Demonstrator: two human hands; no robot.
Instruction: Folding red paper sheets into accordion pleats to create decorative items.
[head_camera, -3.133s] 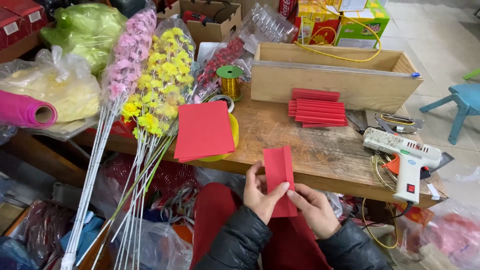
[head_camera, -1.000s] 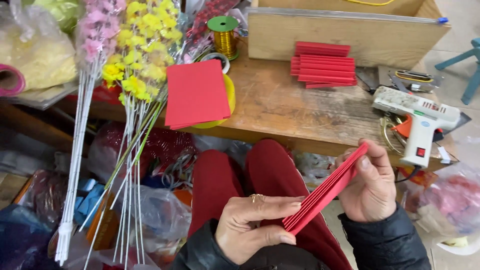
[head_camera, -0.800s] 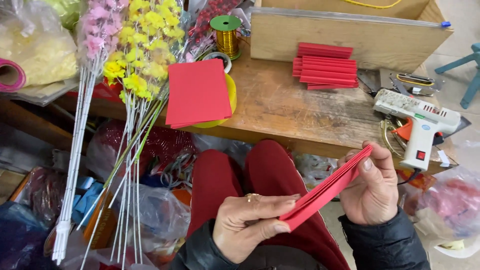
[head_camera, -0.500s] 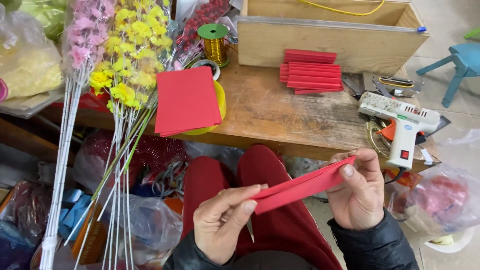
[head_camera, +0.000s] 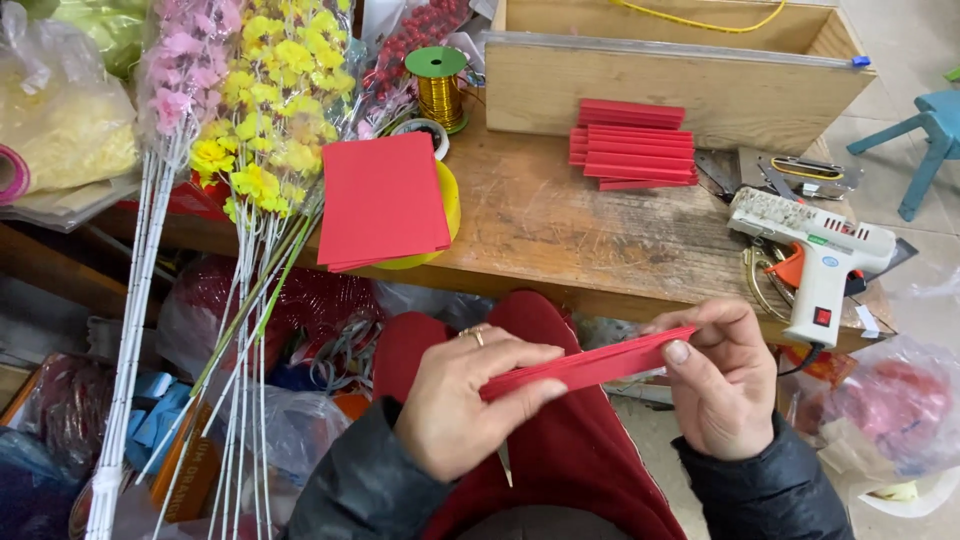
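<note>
A folded red paper strip (head_camera: 585, 368) is stretched between both hands above my lap in red trousers. My left hand (head_camera: 465, 400), with a ring on one finger, pinches its left end. My right hand (head_camera: 722, 385) grips the right end with thumb on top. On the wooden table (head_camera: 560, 225) ahead lie a pile of finished folded red strips (head_camera: 630, 145) and a stack of flat red paper sheets (head_camera: 382, 197) resting on a yellow bowl.
A white glue gun (head_camera: 820, 255) sits at the table's right edge. A spool of gold wire (head_camera: 438, 85) and a wooden box (head_camera: 680, 70) stand at the back. Artificial pink and yellow flower stems (head_camera: 240, 120) lean at the left. Plastic bags crowd the floor.
The red paper was a wide upright piece, then was folded narrow. It has turned from steeply slanted to almost level, and both hands have moved apart along it.
</note>
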